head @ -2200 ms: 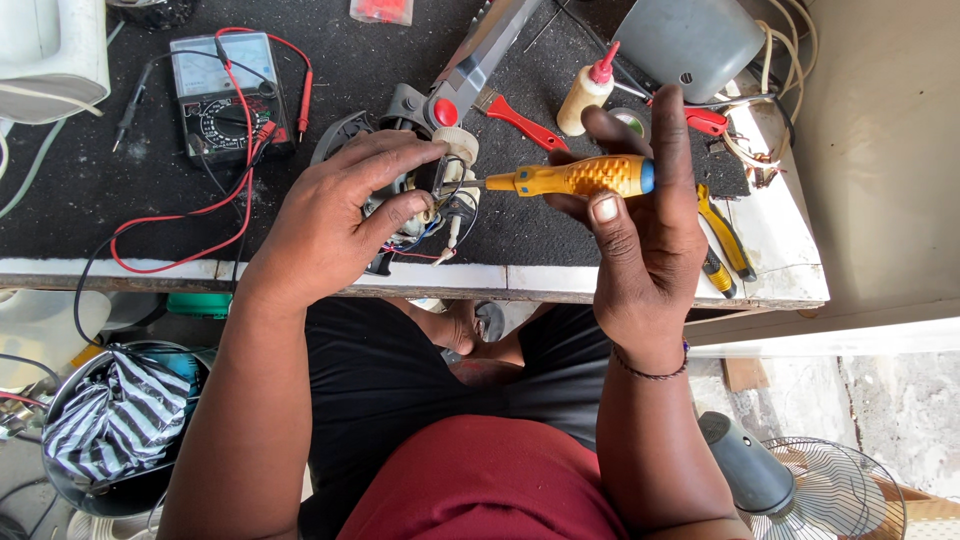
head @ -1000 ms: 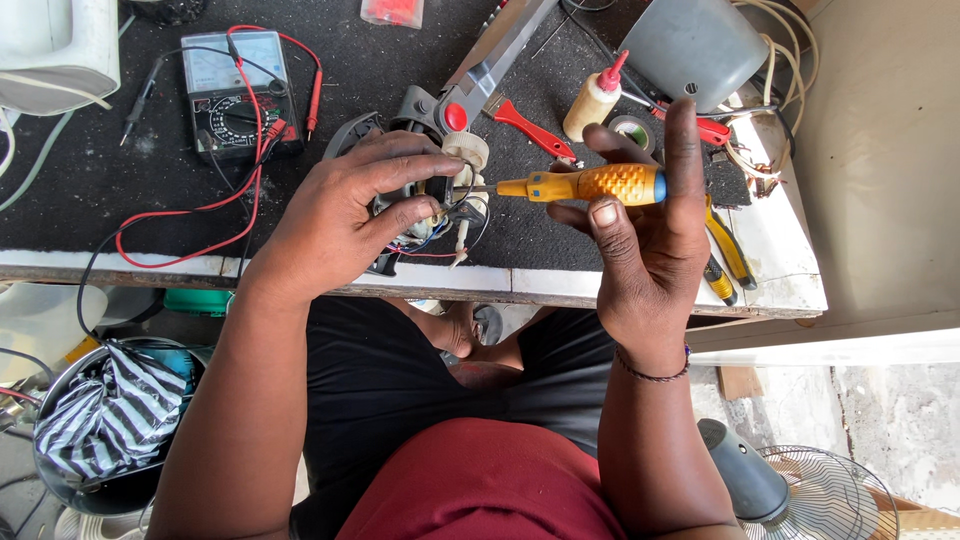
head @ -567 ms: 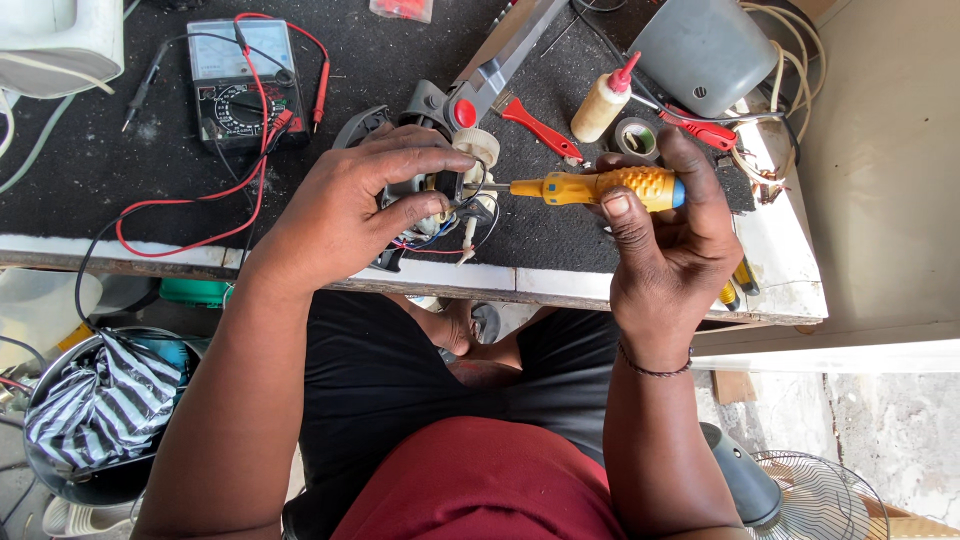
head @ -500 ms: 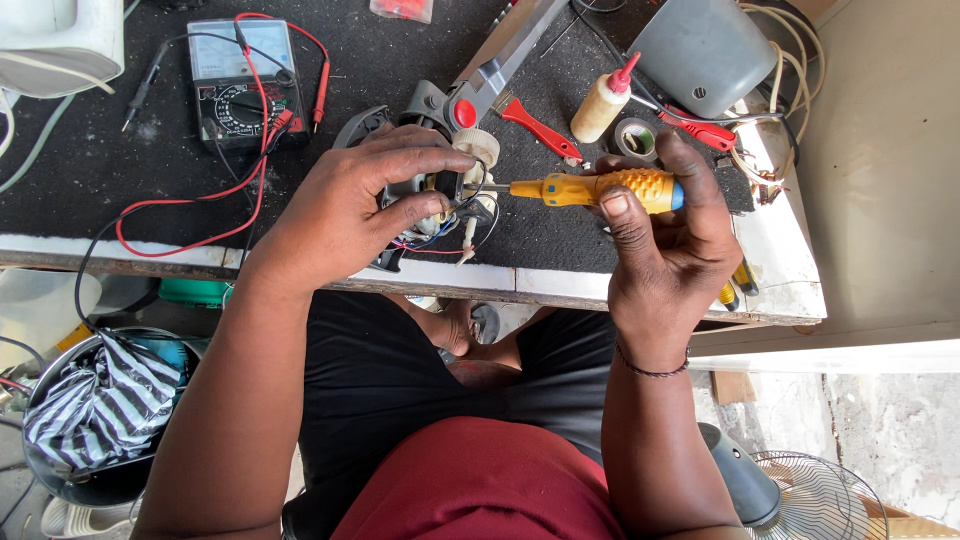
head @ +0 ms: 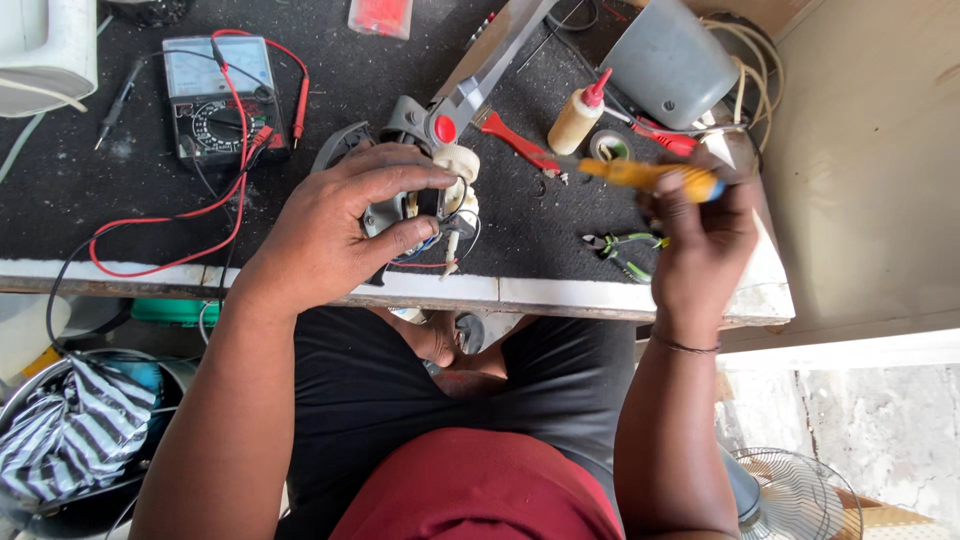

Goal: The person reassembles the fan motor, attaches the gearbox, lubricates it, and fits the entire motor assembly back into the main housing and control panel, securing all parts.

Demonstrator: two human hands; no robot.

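1. Near the front edge of the table [head: 560,292], the left hand [head: 335,225] has its grip wrapped around a small electric motor assembly [head: 430,205] with loose wires hanging out, so it looks opened up and mid-repair.
2. Right hand [head: 700,240] grips a yellow screwdriver [head: 645,175], tip off the motor, so no screw is being worked now.
3. Tight spot: multimeter [head: 215,95] left, glue bottle [head: 578,118] and pliers [head: 620,245] right. Motor sits close to the edge.
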